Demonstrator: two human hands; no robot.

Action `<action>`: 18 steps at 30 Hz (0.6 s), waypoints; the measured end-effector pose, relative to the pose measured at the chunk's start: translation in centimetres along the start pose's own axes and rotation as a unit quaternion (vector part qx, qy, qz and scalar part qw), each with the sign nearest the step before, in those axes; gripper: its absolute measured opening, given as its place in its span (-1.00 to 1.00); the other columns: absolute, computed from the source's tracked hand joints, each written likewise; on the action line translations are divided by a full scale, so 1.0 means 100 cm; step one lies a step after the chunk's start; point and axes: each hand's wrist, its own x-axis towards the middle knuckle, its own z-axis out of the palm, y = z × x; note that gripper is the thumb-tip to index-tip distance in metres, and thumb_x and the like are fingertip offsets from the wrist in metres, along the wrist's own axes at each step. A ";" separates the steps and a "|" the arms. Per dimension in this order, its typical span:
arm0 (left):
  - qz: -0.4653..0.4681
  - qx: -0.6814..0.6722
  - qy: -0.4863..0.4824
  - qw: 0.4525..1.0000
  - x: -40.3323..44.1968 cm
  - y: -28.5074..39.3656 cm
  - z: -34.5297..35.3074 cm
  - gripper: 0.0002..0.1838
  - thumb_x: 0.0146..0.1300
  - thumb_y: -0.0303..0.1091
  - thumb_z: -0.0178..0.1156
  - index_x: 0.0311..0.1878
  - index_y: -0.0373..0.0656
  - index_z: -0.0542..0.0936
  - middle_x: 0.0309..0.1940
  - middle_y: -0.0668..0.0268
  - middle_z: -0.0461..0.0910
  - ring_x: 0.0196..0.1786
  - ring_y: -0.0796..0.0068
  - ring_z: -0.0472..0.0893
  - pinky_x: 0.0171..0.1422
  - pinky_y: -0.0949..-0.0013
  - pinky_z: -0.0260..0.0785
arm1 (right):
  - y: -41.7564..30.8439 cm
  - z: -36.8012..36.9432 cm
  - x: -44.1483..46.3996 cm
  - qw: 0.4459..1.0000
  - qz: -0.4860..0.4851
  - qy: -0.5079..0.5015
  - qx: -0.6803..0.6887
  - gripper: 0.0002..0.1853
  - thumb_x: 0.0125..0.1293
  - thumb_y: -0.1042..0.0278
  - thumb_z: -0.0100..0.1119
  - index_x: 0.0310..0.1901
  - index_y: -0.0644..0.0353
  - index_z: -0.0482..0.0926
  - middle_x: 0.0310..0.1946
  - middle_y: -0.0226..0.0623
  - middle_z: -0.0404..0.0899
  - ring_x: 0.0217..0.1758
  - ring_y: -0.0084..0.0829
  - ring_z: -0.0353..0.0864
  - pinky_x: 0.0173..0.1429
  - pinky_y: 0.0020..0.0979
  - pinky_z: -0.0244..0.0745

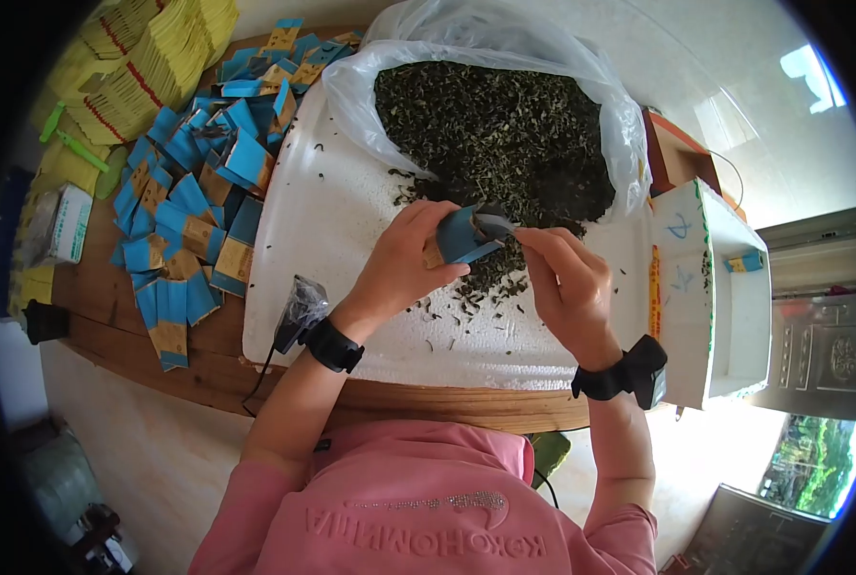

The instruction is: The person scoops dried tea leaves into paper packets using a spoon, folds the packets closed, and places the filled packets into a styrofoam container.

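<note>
My left hand (401,264) is wrapped round a small blue and brown paper box (459,237), tilted with its mouth to the right. A greyish plastic inner bag (495,224) sticks out of that mouth. At the bag's edge, the fingertips of my right hand (570,283) are pinched together. Behind both hands lies a heap of dark dried tea leaves (485,125) in a large clear plastic bag (612,105). Loose leaves spill below the box onto a white foam board (303,211). What is inside the box is hard to make out.
Many blue and brown boxes (184,206) are piled on the wooden table (92,292) at left. Yellow bundles (126,57) stand behind them. A plastic-wrapped device (300,307) with a cable lies by my left wrist. A white foam box (735,316) stands at right, holding one blue box (744,262).
</note>
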 end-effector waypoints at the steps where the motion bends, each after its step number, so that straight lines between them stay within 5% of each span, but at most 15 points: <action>1: 0.001 0.002 -0.005 1.000 0.001 0.001 0.000 -0.30 -0.05 -0.41 0.50 0.22 -0.19 0.46 0.12 0.12 0.50 0.18 0.04 0.51 0.29 0.15 0.39 | 0.001 -0.001 0.000 1.000 -0.001 0.020 0.000 -0.81 0.31 0.73 0.12 -0.11 0.34 0.64 -0.42 -0.33 0.59 -0.45 -0.62 0.57 -0.37 -0.59 0.42; 8: 0.023 0.023 0.008 0.999 0.001 0.003 0.001 -0.33 -0.05 -0.42 0.51 0.19 -0.18 0.49 0.02 0.15 0.53 0.10 0.09 0.54 0.21 0.20 0.42 | 0.005 -0.016 -0.013 0.951 0.217 0.101 0.197 -0.82 0.40 0.64 0.10 -0.04 0.35 0.63 -0.41 -0.39 0.60 -0.44 -0.66 0.54 -0.34 -0.62 0.42; 12: 0.012 0.025 0.004 1.000 0.000 0.006 0.000 -0.35 -0.06 -0.46 0.51 0.17 -0.18 0.50 0.00 0.18 0.54 0.06 0.12 0.56 0.15 0.22 0.43 | 0.017 -0.016 -0.031 0.929 0.263 0.128 0.225 -0.82 0.44 0.61 0.07 -0.02 0.34 0.63 -0.39 -0.38 0.60 -0.43 -0.66 0.54 -0.32 -0.62 0.43; 16: 0.040 0.041 -0.002 0.998 -0.001 0.005 0.003 -0.34 -0.05 -0.41 0.52 0.18 -0.18 0.50 0.03 0.16 0.53 0.10 0.11 0.55 0.19 0.21 0.43 | 0.006 -0.024 -0.032 0.937 0.231 0.136 0.224 -0.80 0.39 0.68 0.09 -0.03 0.35 0.63 -0.38 -0.33 0.61 -0.44 -0.62 0.55 -0.34 -0.61 0.43; 18: 0.023 0.058 -0.009 0.998 -0.002 0.005 0.006 -0.33 -0.03 -0.34 0.51 0.20 -0.17 0.50 0.08 0.14 0.52 0.15 0.10 0.54 0.23 0.20 0.42 | -0.006 -0.027 -0.024 0.988 0.073 0.118 0.073 -0.75 0.31 0.77 0.10 -0.03 0.35 0.63 -0.36 -0.26 0.63 -0.45 -0.57 0.57 -0.35 -0.59 0.46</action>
